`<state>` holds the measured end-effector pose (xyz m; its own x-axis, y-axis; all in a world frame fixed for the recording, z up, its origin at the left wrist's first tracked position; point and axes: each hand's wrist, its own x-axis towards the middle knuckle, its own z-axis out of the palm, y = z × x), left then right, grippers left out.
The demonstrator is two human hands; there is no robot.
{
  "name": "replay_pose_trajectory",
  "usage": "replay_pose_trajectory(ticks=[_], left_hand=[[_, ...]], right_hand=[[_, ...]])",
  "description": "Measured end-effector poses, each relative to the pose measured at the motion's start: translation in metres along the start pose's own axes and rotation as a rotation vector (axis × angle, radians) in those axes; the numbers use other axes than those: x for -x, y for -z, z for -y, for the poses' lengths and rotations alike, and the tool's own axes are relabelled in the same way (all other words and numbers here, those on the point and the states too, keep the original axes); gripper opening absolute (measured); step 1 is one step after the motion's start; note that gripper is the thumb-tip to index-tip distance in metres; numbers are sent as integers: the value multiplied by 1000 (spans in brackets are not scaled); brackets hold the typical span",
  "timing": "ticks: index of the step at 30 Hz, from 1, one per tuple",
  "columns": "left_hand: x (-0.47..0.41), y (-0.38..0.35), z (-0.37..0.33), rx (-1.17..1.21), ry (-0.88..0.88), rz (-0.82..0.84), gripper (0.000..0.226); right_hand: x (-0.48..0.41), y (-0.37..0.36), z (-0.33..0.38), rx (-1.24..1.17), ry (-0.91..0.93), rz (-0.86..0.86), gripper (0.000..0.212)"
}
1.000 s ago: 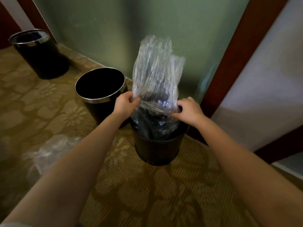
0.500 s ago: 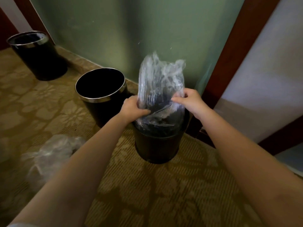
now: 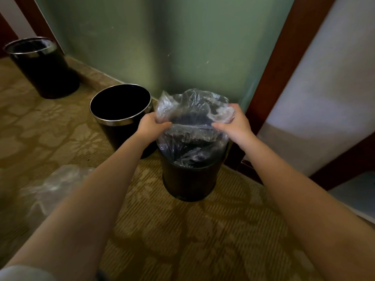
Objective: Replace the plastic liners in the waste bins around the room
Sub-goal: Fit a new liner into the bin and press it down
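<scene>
Left hand (image 3: 151, 125) and right hand (image 3: 234, 123) both gripped the clear liner (image 3: 192, 106), fingers curled into the plastic at the near edge of its mouth, left hand on the left side and right hand on the right. The liner's lower part sat inside the nearest black bin (image 3: 186, 183). Its upper part stood bunched and crumpled above the rim, with the mouth partly spread between the hands. That bin stood upright on the patterned carpet (image 3: 203, 230), close to the green wall (image 3: 182, 47) and just beside a brown wooden frame (image 3: 284, 57). A second black bin (image 3: 113, 136) with a chrome rim stood just left of it, dark inside. A third bin (image 3: 44, 74) stood well apart at the far left along the wall. A crumpled clear plastic sheet (image 3: 54, 187) lay on the carpet, left of the left forearm.
</scene>
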<state>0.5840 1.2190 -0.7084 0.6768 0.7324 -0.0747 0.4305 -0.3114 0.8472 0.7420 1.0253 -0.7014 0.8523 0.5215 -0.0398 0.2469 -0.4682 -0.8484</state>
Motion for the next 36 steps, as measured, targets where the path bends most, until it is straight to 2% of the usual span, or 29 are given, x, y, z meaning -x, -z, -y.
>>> replay_pose_trajectory(ticks=[3, 6, 8, 10, 12, 15, 16, 18, 21, 23, 25, 27, 29, 30, 33, 36], left_hand=[[3, -11, -18, 120, -80, -28, 15], [4, -16, -26, 40, -167, -13, 16], [7, -13, -31, -22, -206, 64, 13], [10, -9, -34, -84, -222, 158, 14], [11, -4, -34, -90, -187, 211, 18], [5, 1, -24, -75, -130, 110, 22], [1, 3, -18, -99, -109, 34, 22], [-5, 5, -7, -207, -54, -151, 26], [-4, 3, -4, -367, 76, -392, 61], [-1, -4, -15, -401, 31, -445, 59], [1, -16, -31, -360, -5, -306, 55], [-2, -30, -43, -167, 65, -91, 69], [-7, -42, -48, 47, 140, 40, 84], [-9, -48, -48, 103, 148, 73, 82], [-12, -59, -46, 137, 98, 101, 38], [-13, -61, -46, 100, 28, 77, 37]], right_hand=[[0, 1, 30, 126, 278, -88, 103], [-4, 1, 60, 487, 531, 5, 114], [-8, -2, 72, 694, 575, 129, 122], [-13, -5, 74, 790, 522, 216, 122], [-16, -7, 67, 822, 456, 251, 102], [-19, -6, 55, 898, 445, 228, 30], [-19, -4, 51, 902, 430, 217, 20], [-20, 0, 40, 868, 375, 234, 22], [-20, 5, 28, 706, 293, 239, 26], [-20, 5, 28, 561, 240, 240, 27], [-18, 3, 32, 487, 234, 252, 24], [-14, -2, 37, 479, 261, 266, 21], [-8, -6, 42, 475, 297, 292, 20], [-6, -7, 43, 472, 314, 299, 20], [0, -4, 44, 406, 310, 315, 23], [0, 4, 38, 301, 255, 307, 39]])
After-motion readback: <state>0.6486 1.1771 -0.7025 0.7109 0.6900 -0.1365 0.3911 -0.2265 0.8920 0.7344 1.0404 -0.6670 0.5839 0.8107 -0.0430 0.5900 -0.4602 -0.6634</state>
